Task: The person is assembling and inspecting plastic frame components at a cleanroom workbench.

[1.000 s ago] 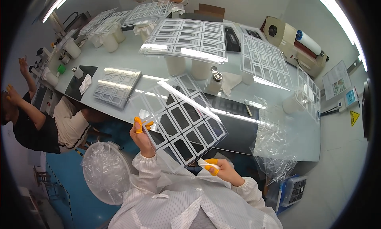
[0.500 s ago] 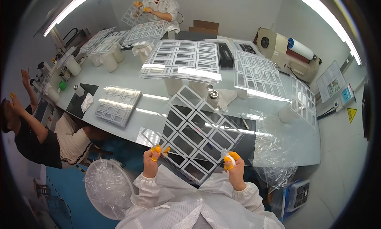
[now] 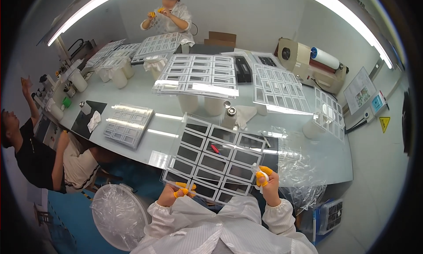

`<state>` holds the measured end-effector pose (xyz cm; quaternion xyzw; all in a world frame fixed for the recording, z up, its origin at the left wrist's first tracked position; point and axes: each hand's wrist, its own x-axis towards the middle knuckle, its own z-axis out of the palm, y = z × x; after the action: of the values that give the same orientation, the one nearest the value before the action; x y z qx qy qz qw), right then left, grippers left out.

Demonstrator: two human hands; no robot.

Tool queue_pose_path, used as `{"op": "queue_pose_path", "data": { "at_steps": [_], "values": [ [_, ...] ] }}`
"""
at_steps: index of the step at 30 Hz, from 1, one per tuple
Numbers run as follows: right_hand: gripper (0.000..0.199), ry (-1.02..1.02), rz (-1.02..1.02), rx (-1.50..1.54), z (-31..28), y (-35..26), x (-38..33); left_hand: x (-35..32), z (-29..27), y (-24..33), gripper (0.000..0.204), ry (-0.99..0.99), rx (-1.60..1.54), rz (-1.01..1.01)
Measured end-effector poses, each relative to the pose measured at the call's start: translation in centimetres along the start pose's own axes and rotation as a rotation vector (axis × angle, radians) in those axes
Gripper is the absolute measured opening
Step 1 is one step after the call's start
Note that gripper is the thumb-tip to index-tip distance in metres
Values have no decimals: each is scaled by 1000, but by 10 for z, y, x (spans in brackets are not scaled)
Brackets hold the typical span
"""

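Observation:
A clear plastic sheet printed with a grid of white-bordered windows (image 3: 203,160) is tilted in front of me over a dark mat (image 3: 272,155). My left hand (image 3: 174,194), in orange finger cots, pinches the sheet's lower left edge. My right hand (image 3: 269,185), also with orange finger cots, is closed around a small white cloth (image 3: 261,178) beside the sheet's right edge. Whether the right fingers also grip the sheet I cannot tell. A red marker-like object (image 3: 214,149) shows through the sheet.
Stacked window sheets (image 3: 196,75) rest on white containers behind; another stack (image 3: 128,124) lies left. A metal dispenser bottle (image 3: 230,112) stands behind my sheet. Crumpled film (image 3: 299,161) covers the right table edge. A bin (image 3: 119,214) stands lower left. Two other people are nearby.
The sheet has turned from a diamond angle to nearly square-on. My left hand has moved lower, and my right hand slightly right and down. The person across has raised their sheet.

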<state>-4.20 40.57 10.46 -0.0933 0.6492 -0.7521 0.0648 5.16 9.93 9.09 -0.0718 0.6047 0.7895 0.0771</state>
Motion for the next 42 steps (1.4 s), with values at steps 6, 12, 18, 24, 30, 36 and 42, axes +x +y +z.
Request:
{"op": "queue_pose_path", "data": {
  "at_steps": [6, 12, 18, 24, 30, 36, 42],
  "values": [
    [45, -71, -64, -41, 8, -14, 5, -3, -11, -15, 54, 79, -56, 169],
    [42, 35, -125, 169, 17, -36, 33, 17, -21, 8, 44, 153, -205, 448],
    [35, 130, -175, -18, 9, 15, 91, 60, -26, 81, 37, 196, -333, 680],
    [32, 111, -153, -351, 29, 35, 143, 100, -12, 165, 30, 152, -337, 843],
    [22, 116, -242, -416, 38, 62, 170, 108, 4, 218, 33, 19, -360, 996],
    [27, 64, 97, -220, 27, 65, 164, 126, -3, 223, 34, 26, -351, 1003],
    [29, 11, 203, 68, 16, 52, 163, 140, 3, 228, 27, 52, -393, 976]
  ]
}}
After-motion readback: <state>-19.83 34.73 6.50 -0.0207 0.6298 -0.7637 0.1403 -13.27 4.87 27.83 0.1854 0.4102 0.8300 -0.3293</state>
